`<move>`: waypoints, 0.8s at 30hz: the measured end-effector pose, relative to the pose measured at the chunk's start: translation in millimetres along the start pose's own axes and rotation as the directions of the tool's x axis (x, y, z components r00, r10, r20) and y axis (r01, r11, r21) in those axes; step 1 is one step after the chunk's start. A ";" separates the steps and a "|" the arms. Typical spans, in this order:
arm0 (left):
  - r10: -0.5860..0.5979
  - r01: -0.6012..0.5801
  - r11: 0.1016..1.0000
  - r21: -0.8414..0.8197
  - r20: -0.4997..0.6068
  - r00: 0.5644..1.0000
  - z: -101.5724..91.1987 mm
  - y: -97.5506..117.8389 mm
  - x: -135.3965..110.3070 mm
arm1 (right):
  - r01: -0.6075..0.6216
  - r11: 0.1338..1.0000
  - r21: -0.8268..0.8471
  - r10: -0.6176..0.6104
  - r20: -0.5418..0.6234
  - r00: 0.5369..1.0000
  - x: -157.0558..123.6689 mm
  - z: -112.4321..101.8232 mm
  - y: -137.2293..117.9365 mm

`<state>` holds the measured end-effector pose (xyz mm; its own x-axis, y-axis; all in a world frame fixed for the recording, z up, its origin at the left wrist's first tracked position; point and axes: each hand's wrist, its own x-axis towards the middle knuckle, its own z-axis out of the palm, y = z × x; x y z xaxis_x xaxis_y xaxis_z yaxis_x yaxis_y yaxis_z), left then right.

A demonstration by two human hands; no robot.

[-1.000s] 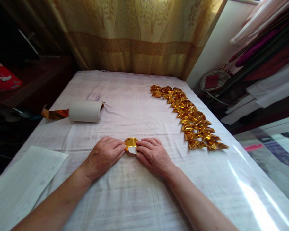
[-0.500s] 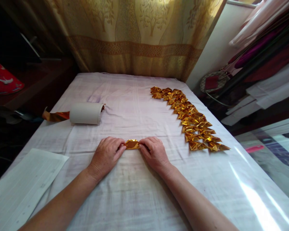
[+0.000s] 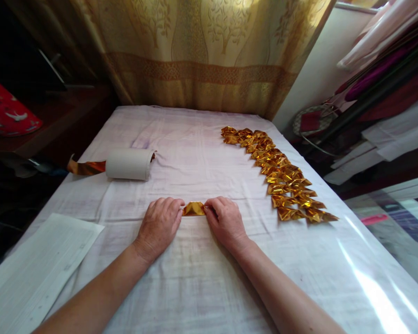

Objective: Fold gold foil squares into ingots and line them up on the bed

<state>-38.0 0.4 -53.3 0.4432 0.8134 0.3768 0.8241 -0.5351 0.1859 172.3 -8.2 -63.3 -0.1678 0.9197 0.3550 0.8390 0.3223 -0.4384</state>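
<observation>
A small piece of folded gold foil paper (image 3: pixel 194 209) lies level between my two hands, just above or on the white sheet. My left hand (image 3: pixel 161 219) pinches its left end, with the thumb and fingertips closed together. At the other end, the thumb and fingers of my right hand (image 3: pixel 225 218) are closed on the right tip. Both ends are hidden under the fingertips; the shiny middle shows a raised, sloping fold. To the right lie several folded gold foil pieces (image 3: pixel 282 169), nested in two curving rows.
On the left lies a curled white paper roll (image 3: pixel 127 164) with a strip of gold foil (image 3: pixel 87 168) sticking out. Closer to me is a flat pale sheet of paper (image 3: pixel 45 264). A curtain (image 3: pixel 202 69) hangs behind the sheet-covered surface (image 3: pixel 195 287).
My left hand has turned slightly, and its fingers and thumb are drawn closer together at the foil's left end. The foil's middle shows a more peaked shape. The view has shifted slightly.
</observation>
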 end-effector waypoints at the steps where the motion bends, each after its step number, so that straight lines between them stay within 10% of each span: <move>1: 0.030 -0.030 1.000 0.008 -0.011 0.999 -0.2 0.1 -0.2 | -0.003 1.000 -0.001 0.003 0.003 1.000 0.1 0.0 -0.2; 6: 0.259 -0.258 0.966 -0.015 0.057 0.964 -4.9 0.1 0.5 | -0.003 1.000 0.004 0.003 -0.004 1.000 1.5 -0.2 -1.0; 14: 0.176 -0.173 0.984 -0.032 0.210 0.962 -5.9 2.6 -6.8 | 0.086 0.996 -0.037 -0.086 0.002 0.996 -4.5 -4.4 -5.4; 24: 0.162 -0.174 0.984 0.035 0.226 0.961 -0.9 1.3 -10.1 | 0.149 0.981 -0.122 -0.089 0.394 0.915 -9.6 -12.5 -16.6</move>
<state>-41.7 -8.7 -56.1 0.6386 0.7464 0.1870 0.7464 -0.6600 0.0854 166.5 -25.2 -49.1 -0.4324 0.9009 0.0388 0.8617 0.4255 -0.2764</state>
